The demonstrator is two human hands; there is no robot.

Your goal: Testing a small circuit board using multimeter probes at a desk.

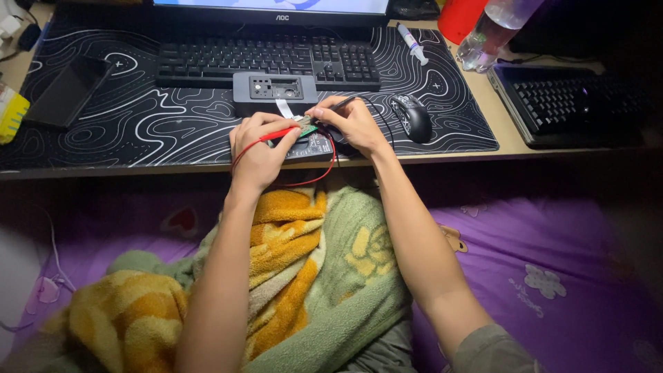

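Down at desk edge, left hand (257,146) pinching red probe (280,133), right hand (351,123) gripping black probe (340,105), both tips on small green board (308,128) atop dark device (312,146), near mouse (412,116)

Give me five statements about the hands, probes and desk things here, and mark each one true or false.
1. The left hand holds a red probe. True.
2. The right hand holds a black probe. True.
3. The mouse lies left of both hands. False: it lies right of the right hand.
4. The phone stands upright against the monitor. False: it lies flat on the desk mat, far left.
5. Both probe tips meet at a small green board in front of the keyboard. True.
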